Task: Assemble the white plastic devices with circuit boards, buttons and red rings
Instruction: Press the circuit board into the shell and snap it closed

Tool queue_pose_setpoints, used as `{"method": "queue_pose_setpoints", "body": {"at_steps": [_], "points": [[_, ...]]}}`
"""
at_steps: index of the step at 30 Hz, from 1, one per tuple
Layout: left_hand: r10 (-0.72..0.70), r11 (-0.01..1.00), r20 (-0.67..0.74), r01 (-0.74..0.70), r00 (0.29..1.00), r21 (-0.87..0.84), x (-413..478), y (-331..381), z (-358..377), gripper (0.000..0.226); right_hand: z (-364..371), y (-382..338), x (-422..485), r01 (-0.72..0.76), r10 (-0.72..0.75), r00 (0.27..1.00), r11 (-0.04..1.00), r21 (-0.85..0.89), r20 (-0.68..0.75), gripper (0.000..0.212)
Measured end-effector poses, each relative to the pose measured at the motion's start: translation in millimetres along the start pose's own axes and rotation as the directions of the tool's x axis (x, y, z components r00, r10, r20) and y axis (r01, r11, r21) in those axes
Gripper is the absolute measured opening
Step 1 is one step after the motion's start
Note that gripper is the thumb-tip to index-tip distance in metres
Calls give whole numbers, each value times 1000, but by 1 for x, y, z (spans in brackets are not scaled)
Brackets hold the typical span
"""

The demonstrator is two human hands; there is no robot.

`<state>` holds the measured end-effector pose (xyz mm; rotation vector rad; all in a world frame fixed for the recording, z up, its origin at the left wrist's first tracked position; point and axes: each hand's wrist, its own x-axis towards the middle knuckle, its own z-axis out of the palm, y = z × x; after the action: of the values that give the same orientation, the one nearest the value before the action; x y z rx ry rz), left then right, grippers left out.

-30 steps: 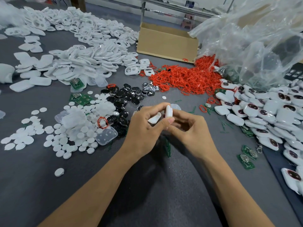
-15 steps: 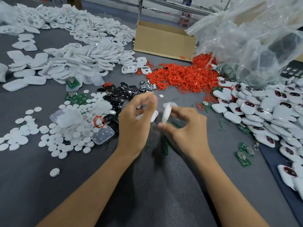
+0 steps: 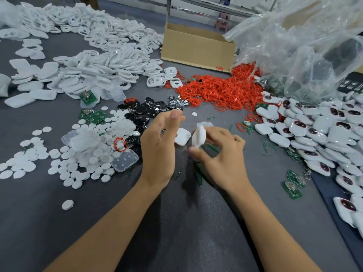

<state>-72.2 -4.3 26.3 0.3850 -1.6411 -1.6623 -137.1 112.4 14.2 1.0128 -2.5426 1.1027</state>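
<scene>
The small white rounded plastic device stands on edge above the grey surface, pinched between the thumb and curled fingers of the right hand. It is blurred, so which face points where cannot be told. The left hand hovers just beside it, fingers loosely spread and apart from the device, apparently holding nothing. Between the two hands a flat white square plastic shell lies on the surface, partly hidden by the left hand.

Behind the hands sits a heap of thin red rings. Glossy black oval buttons and round white discs are spread on the left. Green circuit boards lie to the right, near a pile of closed white devices with dark windows. Farther back are a mound of white plastic frames, a brown cardboard box and a crumpled clear plastic bag.
</scene>
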Motion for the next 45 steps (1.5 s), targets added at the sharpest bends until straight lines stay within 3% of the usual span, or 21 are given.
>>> {"method": "queue_pose_setpoints", "body": {"at_steps": [2, 8, 10, 12, 15, 20, 23, 26, 29, 33, 41, 45], "points": [[-10, 1000, 2, 10, 1000, -11, -1, 1, 0, 32, 2, 0, 0, 14, -13, 998, 1000, -21, 59, 45], [-16, 999, 8, 17, 1000, -35, 0, -1, -1, 31, 0, -2, -2, -10, 10, 1000, 998, 58, -3, 41], [-16, 999, 9, 16, 1000, -36, 0, -1, 0, 31, -2, -2, -1, -5, 5, 999, 1000, -3, -48, 39], [-22, 999, 10, 22, 1000, -30, 0, -2, 1, 32, 0, -3, -3, 11, -11, 1000, 998, -57, 10, 39], [-41, 998, 13, 42, 999, -44, 0, -2, 1, 33, -1, -5, -2, 14, -20, 993, 999, -44, -119, 43], [-122, 987, 162, 136, 979, -82, -1, -4, 2, 13, 0, -7, -1, -13, 16, 990, 1000, 20, -139, 37], [-120, 991, 219, 128, 968, -23, -2, -7, 4, 25, 0, -7, -1, -9, 16, 985, 999, 42, -175, 25], [-109, 994, 220, 105, 969, 28, -1, -9, 4, 37, -2, -5, 2, -114, 130, 989, 973, 199, -69, 13], [-116, 993, 194, 109, 974, 45, 1, -10, 3, 43, -3, -5, 3, -266, 217, 964, 805, 531, 154, 15], [-94, 994, 192, 82, 977, 69, 2, -10, 2, 35, -3, -4, 2, -370, 222, 929, 621, 692, 297, 19], [-106, 994, 266, 106, 958, 13, -1, -9, 1, 32, -6, -3, 4, -383, 248, 924, 606, 697, 291, 18], [-109, 994, 232, 112, 966, 3, -1, -12, 4, 30, -4, -3, 5, -309, 278, 948, 678, 667, 157, 16]]}}
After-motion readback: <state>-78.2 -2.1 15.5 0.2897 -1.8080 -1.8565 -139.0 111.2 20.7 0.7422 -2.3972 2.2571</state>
